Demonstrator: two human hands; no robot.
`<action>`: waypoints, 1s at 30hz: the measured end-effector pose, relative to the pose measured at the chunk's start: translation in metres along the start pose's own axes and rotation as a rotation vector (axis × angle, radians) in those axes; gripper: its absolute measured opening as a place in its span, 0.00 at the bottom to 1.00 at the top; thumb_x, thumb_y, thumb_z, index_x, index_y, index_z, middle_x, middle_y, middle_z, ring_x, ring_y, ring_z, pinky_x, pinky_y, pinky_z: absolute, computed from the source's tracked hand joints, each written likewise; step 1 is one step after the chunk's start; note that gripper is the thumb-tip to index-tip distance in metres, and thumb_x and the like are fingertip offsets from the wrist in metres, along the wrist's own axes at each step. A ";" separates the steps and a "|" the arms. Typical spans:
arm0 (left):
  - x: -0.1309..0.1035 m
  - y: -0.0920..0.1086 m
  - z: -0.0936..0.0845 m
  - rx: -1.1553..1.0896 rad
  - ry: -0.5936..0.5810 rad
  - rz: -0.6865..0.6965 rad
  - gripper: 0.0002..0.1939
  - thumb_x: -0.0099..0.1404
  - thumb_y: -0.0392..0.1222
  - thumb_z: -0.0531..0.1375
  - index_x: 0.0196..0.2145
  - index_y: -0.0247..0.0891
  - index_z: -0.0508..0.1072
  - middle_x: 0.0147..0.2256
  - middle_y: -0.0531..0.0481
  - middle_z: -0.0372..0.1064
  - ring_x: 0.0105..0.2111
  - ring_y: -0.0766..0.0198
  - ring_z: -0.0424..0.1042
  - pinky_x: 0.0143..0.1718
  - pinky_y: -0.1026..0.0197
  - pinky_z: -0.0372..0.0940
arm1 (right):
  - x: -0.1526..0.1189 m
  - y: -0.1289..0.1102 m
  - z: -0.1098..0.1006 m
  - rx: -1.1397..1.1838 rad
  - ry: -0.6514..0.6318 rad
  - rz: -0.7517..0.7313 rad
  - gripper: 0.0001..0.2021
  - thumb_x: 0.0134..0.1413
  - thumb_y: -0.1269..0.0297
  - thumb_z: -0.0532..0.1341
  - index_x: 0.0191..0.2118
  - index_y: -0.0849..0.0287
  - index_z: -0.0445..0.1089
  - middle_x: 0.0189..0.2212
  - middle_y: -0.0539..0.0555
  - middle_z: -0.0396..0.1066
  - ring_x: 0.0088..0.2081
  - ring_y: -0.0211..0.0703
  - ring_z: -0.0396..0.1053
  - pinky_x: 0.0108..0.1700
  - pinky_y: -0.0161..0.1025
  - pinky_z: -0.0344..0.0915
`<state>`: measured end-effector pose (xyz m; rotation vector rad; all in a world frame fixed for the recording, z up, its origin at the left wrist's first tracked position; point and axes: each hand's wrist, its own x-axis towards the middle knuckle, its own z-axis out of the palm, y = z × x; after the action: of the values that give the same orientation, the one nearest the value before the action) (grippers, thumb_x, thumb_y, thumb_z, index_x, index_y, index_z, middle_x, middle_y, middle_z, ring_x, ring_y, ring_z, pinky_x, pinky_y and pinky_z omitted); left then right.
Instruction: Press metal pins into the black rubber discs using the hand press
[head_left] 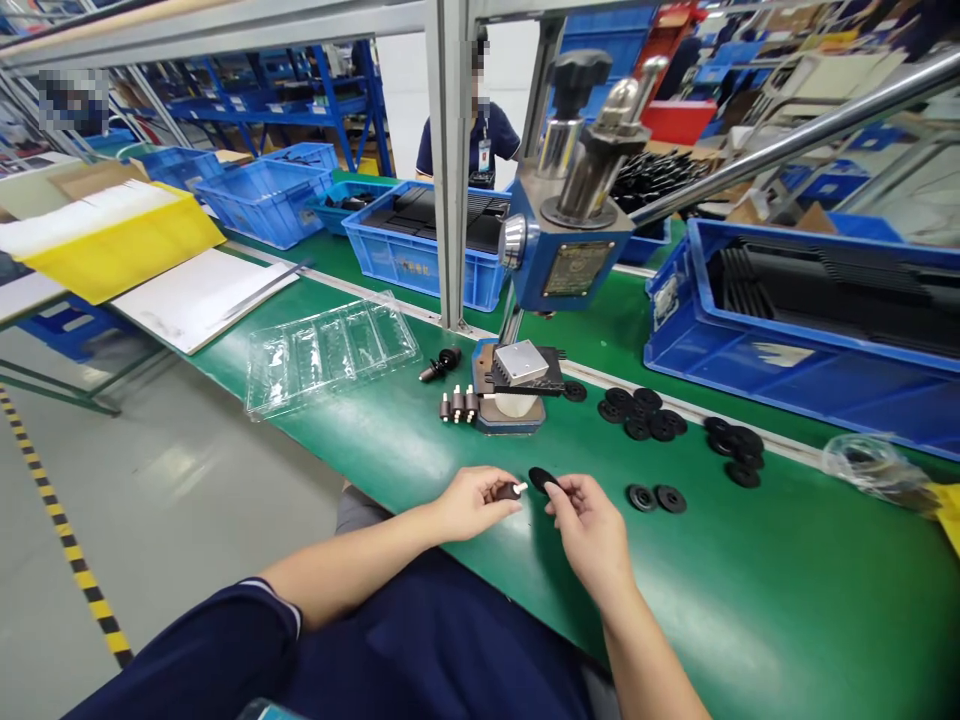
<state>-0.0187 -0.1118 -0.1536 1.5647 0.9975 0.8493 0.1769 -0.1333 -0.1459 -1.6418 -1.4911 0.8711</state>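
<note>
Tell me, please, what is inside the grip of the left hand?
The left hand holds a small dark cylinder, with a white pin sticking out towards the black disc in the right hand. The cylinder's other end is covered by the hand, so I cannot see it.

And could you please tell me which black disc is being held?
The disc pinched in the right hand; the others rest on the green tabletop.

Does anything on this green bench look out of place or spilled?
Only mildly: the clear plastic tray lies askew, its near left corner seeming to poke past the edge of the green bench. I see no obvious spill.
</note>
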 end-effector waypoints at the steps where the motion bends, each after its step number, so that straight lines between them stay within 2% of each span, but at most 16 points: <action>1: 0.000 0.000 0.000 0.009 -0.001 0.004 0.16 0.59 0.44 0.65 0.42 0.32 0.76 0.29 0.50 0.66 0.26 0.70 0.61 0.28 0.66 0.59 | -0.002 -0.003 0.002 0.025 0.001 -0.006 0.20 0.61 0.45 0.53 0.39 0.60 0.64 0.26 0.53 0.72 0.26 0.39 0.70 0.29 0.35 0.67; 3: 0.000 0.000 0.000 0.021 -0.007 0.018 0.15 0.59 0.44 0.64 0.42 0.32 0.76 0.29 0.50 0.66 0.25 0.70 0.61 0.28 0.66 0.59 | -0.005 -0.007 0.005 0.047 0.008 -0.021 0.18 0.62 0.47 0.54 0.41 0.60 0.64 0.29 0.54 0.73 0.27 0.39 0.71 0.30 0.35 0.68; 5: 0.000 -0.001 0.000 0.031 -0.015 0.031 0.15 0.60 0.44 0.64 0.43 0.32 0.76 0.29 0.50 0.66 0.26 0.69 0.62 0.28 0.66 0.60 | -0.009 -0.009 0.007 0.040 0.023 -0.051 0.17 0.62 0.49 0.55 0.43 0.59 0.66 0.34 0.56 0.75 0.31 0.41 0.73 0.35 0.37 0.71; 9: 0.000 -0.001 -0.001 0.027 -0.020 0.038 0.16 0.60 0.44 0.64 0.44 0.32 0.75 0.30 0.50 0.66 0.27 0.69 0.62 0.29 0.66 0.61 | -0.014 -0.006 0.011 -0.066 0.083 -0.216 0.17 0.63 0.54 0.55 0.51 0.56 0.69 0.46 0.56 0.74 0.43 0.44 0.74 0.49 0.42 0.70; 12: -0.001 0.001 -0.002 0.021 -0.033 0.048 0.16 0.61 0.44 0.63 0.44 0.32 0.75 0.30 0.49 0.66 0.26 0.69 0.62 0.28 0.66 0.60 | -0.016 -0.006 0.015 -0.130 0.134 -0.321 0.15 0.64 0.59 0.54 0.53 0.56 0.70 0.48 0.55 0.73 0.47 0.43 0.73 0.50 0.41 0.70; 16: -0.002 0.004 -0.003 0.078 -0.033 0.081 0.15 0.63 0.46 0.61 0.43 0.33 0.75 0.30 0.49 0.67 0.27 0.68 0.63 0.29 0.65 0.61 | -0.019 -0.010 0.016 -0.120 0.094 -0.444 0.16 0.65 0.66 0.53 0.55 0.55 0.68 0.50 0.55 0.72 0.51 0.43 0.70 0.53 0.44 0.69; 18: -0.003 0.004 -0.003 0.095 -0.031 0.085 0.15 0.65 0.46 0.59 0.45 0.34 0.74 0.31 0.49 0.67 0.28 0.67 0.65 0.30 0.65 0.62 | -0.020 -0.013 0.016 -0.090 0.062 -0.518 0.18 0.64 0.70 0.52 0.57 0.54 0.67 0.54 0.56 0.68 0.55 0.45 0.67 0.57 0.48 0.66; 20: -0.004 0.005 -0.004 0.097 -0.049 0.078 0.14 0.67 0.47 0.56 0.42 0.34 0.74 0.30 0.49 0.66 0.28 0.66 0.65 0.30 0.64 0.62 | -0.023 -0.016 0.016 -0.072 0.028 -0.569 0.20 0.63 0.73 0.52 0.58 0.53 0.66 0.57 0.56 0.65 0.59 0.46 0.63 0.59 0.51 0.63; 24: -0.004 0.005 -0.004 0.086 -0.065 0.064 0.13 0.68 0.47 0.55 0.32 0.35 0.71 0.26 0.51 0.62 0.27 0.66 0.63 0.29 0.64 0.61 | -0.031 -0.022 0.015 -0.094 -0.082 -0.573 0.24 0.62 0.73 0.52 0.62 0.51 0.61 0.60 0.56 0.61 0.61 0.47 0.58 0.61 0.53 0.61; 27: -0.004 0.004 -0.003 0.013 -0.055 0.023 0.12 0.67 0.47 0.56 0.34 0.35 0.71 0.27 0.51 0.63 0.27 0.67 0.64 0.29 0.65 0.62 | -0.033 -0.020 0.005 -0.159 -0.140 -0.552 0.25 0.62 0.69 0.53 0.65 0.52 0.56 0.62 0.56 0.58 0.63 0.47 0.55 0.62 0.53 0.59; 28: -0.004 0.003 -0.002 -0.027 -0.054 0.001 0.12 0.66 0.47 0.57 0.36 0.35 0.71 0.28 0.51 0.64 0.27 0.67 0.65 0.29 0.65 0.62 | -0.031 -0.016 -0.001 -0.208 -0.113 -0.541 0.25 0.62 0.67 0.54 0.65 0.52 0.55 0.62 0.56 0.57 0.63 0.48 0.55 0.63 0.53 0.58; 30: -0.003 0.001 -0.001 -0.107 -0.050 -0.048 0.11 0.65 0.46 0.59 0.39 0.34 0.71 0.28 0.51 0.65 0.26 0.68 0.65 0.29 0.65 0.63 | -0.024 0.000 -0.019 -0.376 0.024 -0.494 0.24 0.62 0.63 0.55 0.63 0.54 0.57 0.62 0.58 0.57 0.63 0.51 0.54 0.62 0.55 0.56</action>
<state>-0.0206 -0.1145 -0.1521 1.4592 0.9351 0.8133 0.1912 -0.1591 -0.1366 -1.4188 -2.0127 0.3103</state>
